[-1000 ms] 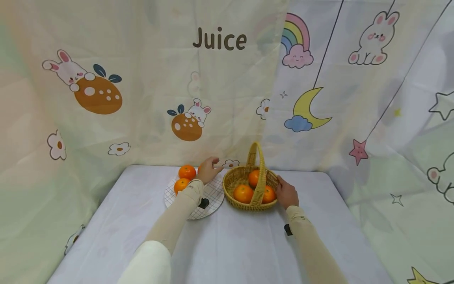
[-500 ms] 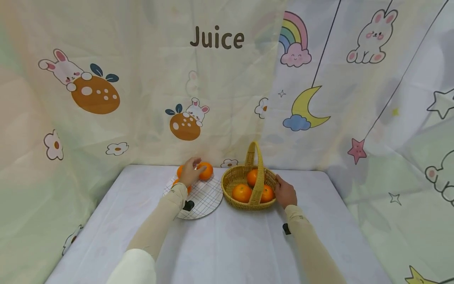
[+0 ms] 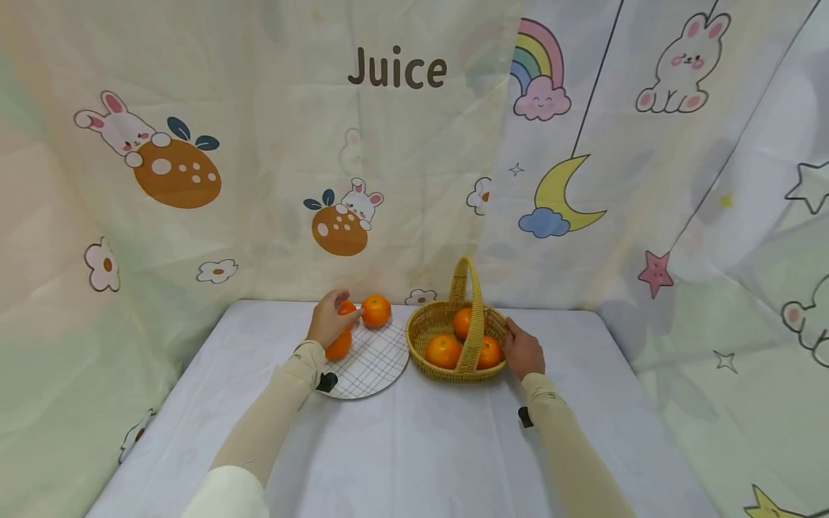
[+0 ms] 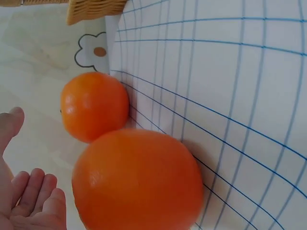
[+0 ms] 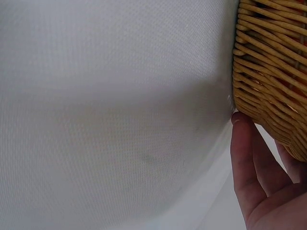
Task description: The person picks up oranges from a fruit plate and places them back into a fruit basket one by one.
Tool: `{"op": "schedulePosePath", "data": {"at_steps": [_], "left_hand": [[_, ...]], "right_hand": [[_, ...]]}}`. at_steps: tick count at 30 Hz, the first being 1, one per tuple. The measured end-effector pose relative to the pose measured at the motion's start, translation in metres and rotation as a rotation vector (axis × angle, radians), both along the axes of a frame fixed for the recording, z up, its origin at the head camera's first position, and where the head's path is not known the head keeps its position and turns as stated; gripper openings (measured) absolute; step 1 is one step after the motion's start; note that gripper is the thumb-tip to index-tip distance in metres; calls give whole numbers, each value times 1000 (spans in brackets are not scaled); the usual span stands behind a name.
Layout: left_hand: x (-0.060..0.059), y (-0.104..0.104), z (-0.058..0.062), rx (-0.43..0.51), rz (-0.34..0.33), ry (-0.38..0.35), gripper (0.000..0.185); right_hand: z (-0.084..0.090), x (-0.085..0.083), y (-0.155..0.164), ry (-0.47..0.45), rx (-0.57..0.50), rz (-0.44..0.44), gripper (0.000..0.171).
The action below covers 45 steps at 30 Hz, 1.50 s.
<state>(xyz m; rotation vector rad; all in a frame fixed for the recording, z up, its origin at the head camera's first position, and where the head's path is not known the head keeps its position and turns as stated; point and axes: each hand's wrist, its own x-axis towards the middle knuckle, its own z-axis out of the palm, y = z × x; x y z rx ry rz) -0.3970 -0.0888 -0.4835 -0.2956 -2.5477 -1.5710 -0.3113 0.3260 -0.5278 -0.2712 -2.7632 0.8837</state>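
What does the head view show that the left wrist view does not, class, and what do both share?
Only the head view shows the whole scene: the right hand resting against the wicker basket, three oranges inside it, the printed curtain reading "Juice", and the left hand over the oranges at the plate's far edge. Only the left wrist view shows the left hand's fingers apart from the near orange, touching nothing. Both show the grid plate, an orange at its far edge, and some basket.

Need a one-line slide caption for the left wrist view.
Two oranges at the grid plate's edge, left hand open beside them.
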Motion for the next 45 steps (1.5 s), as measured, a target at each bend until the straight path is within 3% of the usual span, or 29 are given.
{"op": "schedulePosePath", "data": {"at_steps": [5, 12, 20, 30, 45], "left_hand": [[3, -11, -6, -23, 15, 17, 69], [9, -18, -11, -45, 39, -28, 83], [11, -23, -23, -15, 39, -53, 87], [20, -29, -31, 4, 89, -22, 70], [32, -33, -53, -42, 149, -138, 86]], "right_hand": [[-3, -1, 1, 8, 3, 0, 47], [0, -1, 1, 19, 12, -9, 48], [4, 5, -2, 1, 5, -11, 47], [3, 1, 1, -2, 8, 7, 47], [3, 1, 1, -14, 3, 2, 47]]}}
